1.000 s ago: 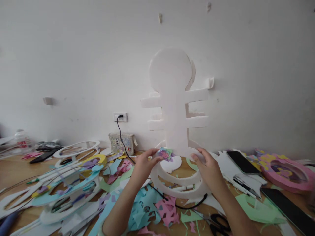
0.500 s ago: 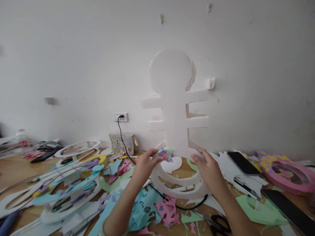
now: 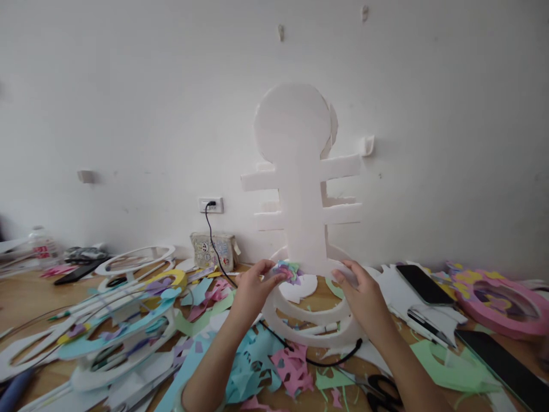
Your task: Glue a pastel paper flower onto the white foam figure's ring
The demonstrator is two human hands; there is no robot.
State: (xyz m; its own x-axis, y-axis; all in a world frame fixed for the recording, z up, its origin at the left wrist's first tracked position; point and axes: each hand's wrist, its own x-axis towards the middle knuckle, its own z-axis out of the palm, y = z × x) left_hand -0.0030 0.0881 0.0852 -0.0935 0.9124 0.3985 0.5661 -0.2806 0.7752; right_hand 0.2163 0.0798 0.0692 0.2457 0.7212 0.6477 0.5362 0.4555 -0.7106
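Between my hands stands a tall white foam cutout (image 3: 302, 189), with a round top, bars jutting from both sides and rings at its base. My left hand (image 3: 256, 286) grips the ring's left side, thumb close to a small multicolored paper flower (image 3: 288, 271) on the foam. My right hand (image 3: 358, 286) pinches the ring's right side, thumb in front and fingers behind. A second white layer shows partly behind the front one; most of it is hidden.
Colored paper scraps (image 3: 253, 360) and black-handled scissors (image 3: 377, 390) lie nearest me. Phones (image 3: 424, 284) and a pink ring piece (image 3: 493, 306) are at right. More white and blue ring pieces (image 3: 124, 337) cover the left. A pouch (image 3: 213, 252) rests against the wall.
The top of the white foam cutout has tipped slightly to the left. Both hands keep their grip at the ring, almost in the same place.
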